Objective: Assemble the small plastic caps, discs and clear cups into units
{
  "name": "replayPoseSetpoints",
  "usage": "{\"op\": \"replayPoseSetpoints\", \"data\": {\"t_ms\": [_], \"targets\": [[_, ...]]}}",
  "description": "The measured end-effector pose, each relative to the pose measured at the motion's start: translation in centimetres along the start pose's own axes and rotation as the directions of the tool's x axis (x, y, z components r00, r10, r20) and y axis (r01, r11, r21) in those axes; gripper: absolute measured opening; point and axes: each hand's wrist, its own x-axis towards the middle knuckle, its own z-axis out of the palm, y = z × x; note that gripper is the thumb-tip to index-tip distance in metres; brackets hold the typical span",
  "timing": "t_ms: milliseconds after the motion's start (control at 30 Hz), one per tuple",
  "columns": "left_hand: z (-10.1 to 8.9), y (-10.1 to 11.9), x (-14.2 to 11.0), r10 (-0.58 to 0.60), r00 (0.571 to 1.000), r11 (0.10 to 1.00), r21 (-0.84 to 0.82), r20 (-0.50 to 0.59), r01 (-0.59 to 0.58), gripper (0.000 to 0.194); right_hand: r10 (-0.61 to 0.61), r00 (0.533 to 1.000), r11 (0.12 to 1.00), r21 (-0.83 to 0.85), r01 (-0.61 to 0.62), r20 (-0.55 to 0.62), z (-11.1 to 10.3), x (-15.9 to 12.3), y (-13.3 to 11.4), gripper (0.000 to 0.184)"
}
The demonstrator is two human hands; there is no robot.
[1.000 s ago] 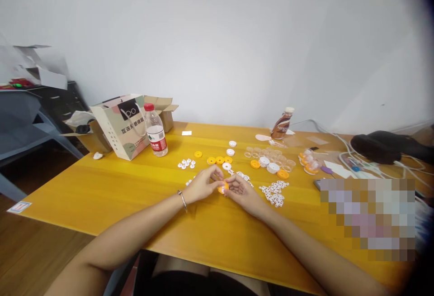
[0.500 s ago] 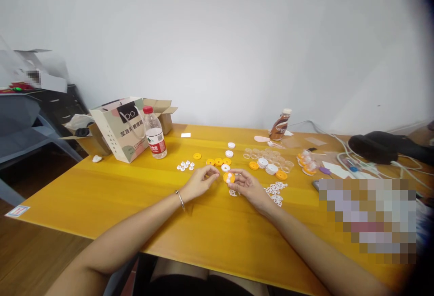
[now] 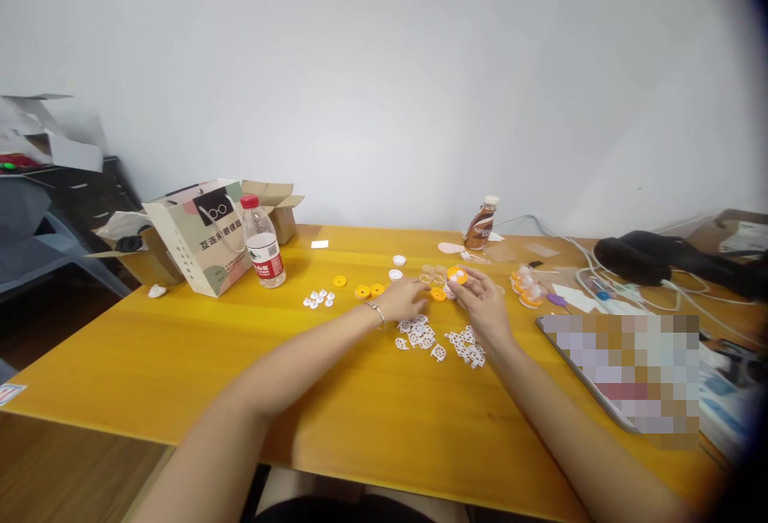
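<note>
Orange disc, right of centre: we see white lattice pieces nearest, then our left hand, now moved right, its grip unclear, our right hand alone pinching the disc and, farther, clear cups

My 1 camera sits on my head and faces forward and down across the table to the wall, near enough that my left hand and right hand show mid-view.
</note>
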Motion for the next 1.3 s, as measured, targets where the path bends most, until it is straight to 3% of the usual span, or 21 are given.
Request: {"op": "replayPoseSetpoints", "data": {"t_ms": [67, 200, 333, 533, 667, 800, 867, 933, 1033, 1133, 1300], "targets": [[1.1, 0.7, 2.1, 0.063, 0.997, 0.997, 0.048, -0.034, -0.062, 0.027, -0.013, 1.0, 1.0, 0.007, 0.013, -0.005, -0.1, 0.1, 0.0, 0.044], [2.5, 1.9, 4.5, 0.025, 0.995, 0.996, 0.091, -0.094, -0.016, 0.026, -0.05, 0.999, 0.999, 0.007, 0.05, 0.0, -0.2, 0.0, -0.1, 0.044], [2.9, 2.2, 5.5, -0.026, 0.994, 0.997, 0.065, -0.107, 0.033, 0.03, -0.063, 0.998, 0.998, -0.004, 0.063, 0.005, 0.0, -0.1, 0.1, 0.042], [2.8, 1.9, 5.3, -0.045, 0.991, 0.998, -0.052, -0.129, 0.039, 0.02, -0.065, 0.997, 0.998, -0.02, 0.066, 0.032, 0.2, -0.1, 0.3, 0.043], [1.5, 0.9, 3.3, -0.081, 0.98, 0.977, -0.208, -0.181, 0.043, 0.014, -0.054, 0.998, 0.999, -0.008, 0.054, 0.026, 0.5, -0.6, 0.0, 0.043], [-1.3, -0.6, -1.3, -0.162, 0.966, 0.914, -0.4, -0.202, 0.07, 0.019, -0.014, 0.996, 0.998, -0.054, 0.019, 0.087, 1.7, -2.0, 0.0, 0.041], [-2.8, -1.2, -4.1, -0.237, 0.957, 0.674, -0.738, -0.165, 0.039, 0.025, 0.019, 0.988, 0.996, -0.085, -0.006, 0.153, 2.5, -3.0, 0.1, 0.041], [-4.0, -1.5, -6.7, -0.268, 0.954, 0.471, -0.882, -0.132, 0.011, 0.032, 0.052, 0.973, 0.994, -0.107, -0.029, 0.225, 3.3, -3.9, 0.2, 0.04], [-4.9, -1.7, -9.5, -0.287, 0.951, 0.342, -0.94, -0.111, -0.007, 0.041, 0.087, 0.944, 0.988, -0.152, -0.04, 0.317, 4.1, -5.1, 0.2, 0.039], [-5.1, -1.4, -10.5, -0.241, 0.966, 0.393, -0.92, -0.095, 0.008, 0.038, 0.111, 0.919, 0.98, -0.197, -0.037, 0.379, 4.5, -5.9, 0.4, 0.036], [-4.5, -0.2, -10.5, -0.284, 0.95, 0.6, -0.797, -0.128, 0.071, 0.036, 0.137, 0.889, 0.973, -0.229, -0.037, 0.436, 4.6, -6.4, 1.2, 0.033]]}}
